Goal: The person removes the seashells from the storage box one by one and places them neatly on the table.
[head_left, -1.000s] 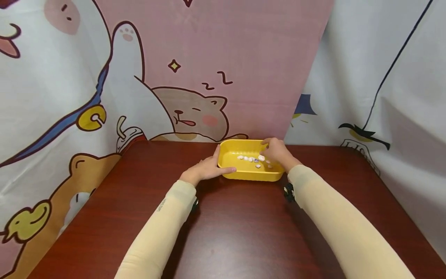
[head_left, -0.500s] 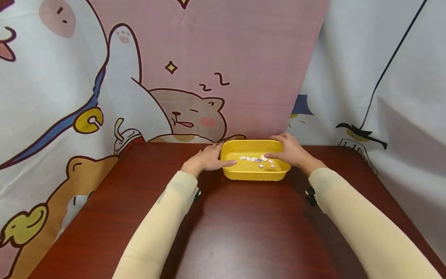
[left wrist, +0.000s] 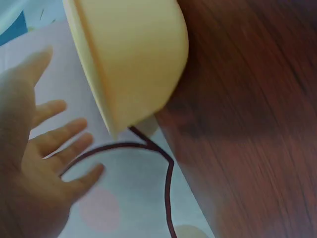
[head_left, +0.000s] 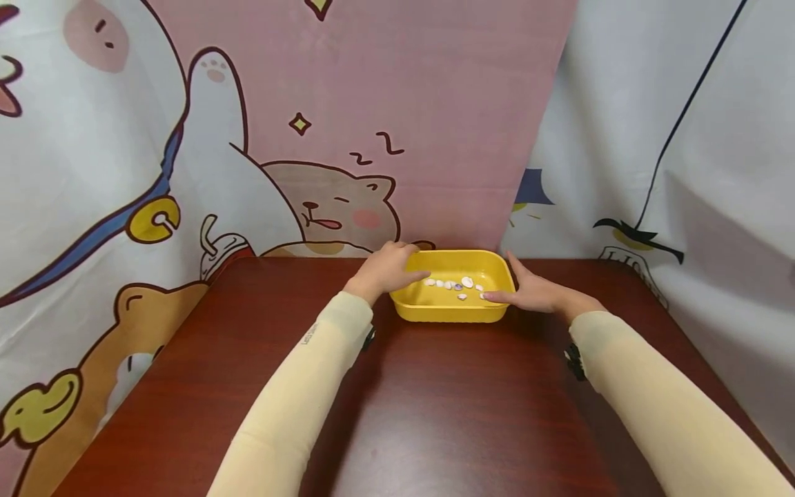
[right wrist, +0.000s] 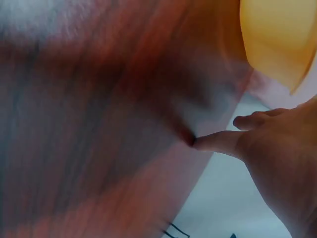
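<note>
A yellow plastic tray (head_left: 450, 314) stands at the back of the table. Several small white pieces like seashells (head_left: 468, 282) lie on its floor, one of them bluish purple (head_left: 458, 286). My left hand (head_left: 386, 269) is at the tray's left end, its thumb over the inside in the head view. In the left wrist view, the fingers of that hand (left wrist: 49, 153) are spread beside the tray wall (left wrist: 133, 54), holding nothing. At the right end, my right hand (head_left: 531, 288) has its thumb reaching over the rim and its other fingers extended outside, near the tray's outer wall (right wrist: 277, 34).
The dark red-brown wooden table (head_left: 422, 407) stretches toward me from the tray. Right behind its back edge hangs a cartoon-printed cloth (head_left: 459, 138), with more white cloth (head_left: 714, 172) along the right side.
My right hand has come out from over the shells to the tray's right end. My left hand has shifted up and right from the left rim. Shortly before, the tray slid slightly right.
</note>
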Action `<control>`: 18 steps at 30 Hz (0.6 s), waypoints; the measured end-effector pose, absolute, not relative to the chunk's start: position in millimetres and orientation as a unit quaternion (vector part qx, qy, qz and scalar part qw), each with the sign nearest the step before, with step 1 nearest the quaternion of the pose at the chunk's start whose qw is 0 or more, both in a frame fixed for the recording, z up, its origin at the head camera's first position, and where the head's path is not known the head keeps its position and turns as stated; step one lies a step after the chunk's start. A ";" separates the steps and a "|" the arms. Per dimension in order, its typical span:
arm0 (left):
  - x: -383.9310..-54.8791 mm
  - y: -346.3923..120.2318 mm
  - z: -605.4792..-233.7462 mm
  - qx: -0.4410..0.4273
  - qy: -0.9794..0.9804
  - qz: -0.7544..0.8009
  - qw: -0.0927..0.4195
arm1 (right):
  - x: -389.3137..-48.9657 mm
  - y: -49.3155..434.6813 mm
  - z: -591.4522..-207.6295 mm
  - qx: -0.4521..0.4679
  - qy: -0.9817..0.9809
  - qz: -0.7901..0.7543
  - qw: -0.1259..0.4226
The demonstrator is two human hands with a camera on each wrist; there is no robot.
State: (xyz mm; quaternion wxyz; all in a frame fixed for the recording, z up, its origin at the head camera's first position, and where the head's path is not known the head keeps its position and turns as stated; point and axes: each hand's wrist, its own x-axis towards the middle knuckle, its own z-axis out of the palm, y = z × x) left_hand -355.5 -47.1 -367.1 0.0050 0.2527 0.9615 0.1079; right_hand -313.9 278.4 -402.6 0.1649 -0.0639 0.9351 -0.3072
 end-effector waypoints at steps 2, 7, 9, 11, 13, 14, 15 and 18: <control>-358.3 -37.4 -367.9 0.266 0.958 0.109 0.002 | -312.5 277.8 -405.9 -0.067 0.932 -0.313 0.170; -363.5 -17.3 -369.7 0.275 0.951 0.127 0.065 | -311.8 276.1 -411.5 -0.067 0.937 -0.291 0.182; -364.8 -13.5 -371.7 0.262 0.951 0.139 0.087 | -312.6 275.3 -412.8 -0.062 0.939 -0.283 0.186; -366.4 -11.7 -375.1 0.243 0.951 0.159 0.104 | -313.4 274.0 -413.8 -0.057 0.939 -0.281 0.188; -367.6 -10.1 -378.0 0.213 0.941 0.222 0.139 | -313.6 272.6 -414.8 -0.053 0.940 -0.280 0.189; -368.1 -9.1 -379.0 0.198 0.932 0.262 0.153 | -313.5 272.2 -415.3 -0.052 0.940 -0.280 0.188; -368.9 -7.8 -379.9 0.183 0.923 0.298 0.163 | -313.3 271.9 -415.8 -0.050 0.940 -0.279 0.187; -371.1 -2.2 -380.5 0.135 0.900 0.377 0.172 | -312.7 271.2 -416.3 -0.045 0.942 -0.278 0.180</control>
